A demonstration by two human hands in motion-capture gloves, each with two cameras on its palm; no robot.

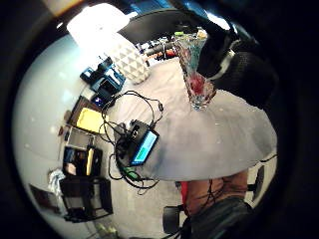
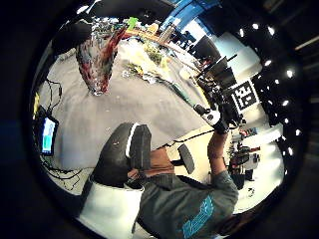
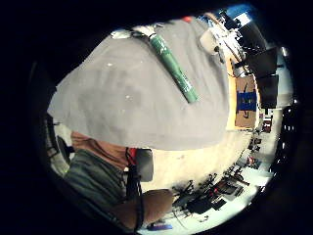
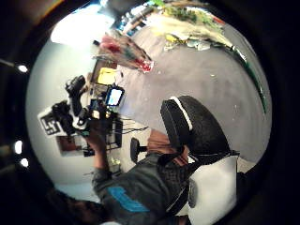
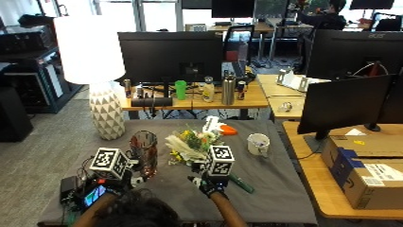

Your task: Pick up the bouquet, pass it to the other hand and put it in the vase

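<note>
Two gloved hands raised apart above table, fingers unreadable: left hand by glass vase, right hand at bouquet's 5 o'clock.

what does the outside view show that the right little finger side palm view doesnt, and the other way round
Only the outside view shows the vase, the bouquet's flowers, the white mug, the lamp and both gloved hands, left hand and right hand, raised over the table with nothing visibly held. Only the right little finger side palm view shows the floor under the table's near edge and the person's sleeve from below. Both show the grey tablecloth and the bouquet's green wrapped stem lying on it.
</note>
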